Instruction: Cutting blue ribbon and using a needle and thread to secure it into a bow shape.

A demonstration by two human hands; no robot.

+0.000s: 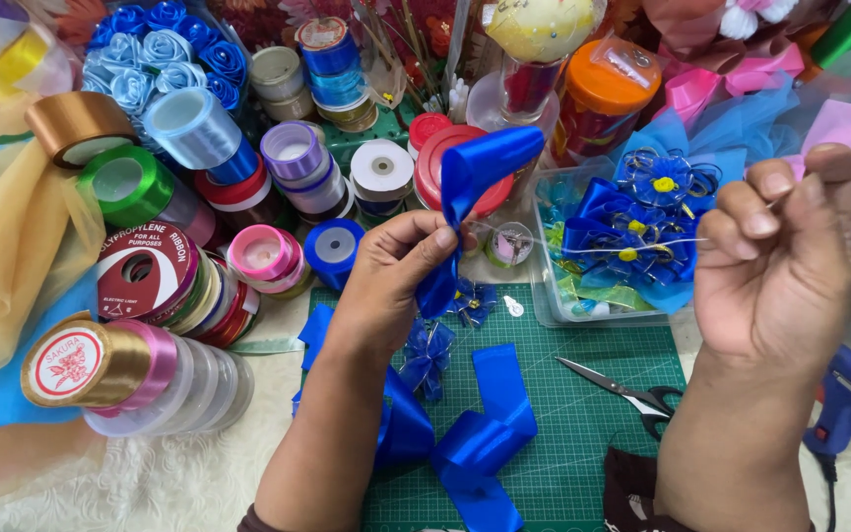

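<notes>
Left hand (401,271) pinches a folded loop of wide blue satin ribbon (470,187) between thumb and fingers (442,239); the loop rises above the fingertips, its tail hanging below them. Right hand (775,261) is closed on a thin pale thread (603,243), drawn taut between both hands' fingertips. Scissors (632,394) lie on the green cutting mat (583,443) below the right fingers.

Blue satin ribbon (470,172): wide, glossy; pinched into an upright loop, tail trailing onto the green cutting mat.
Thread (622,243): thin, pale; stretched taut, near horizontal.
</notes>
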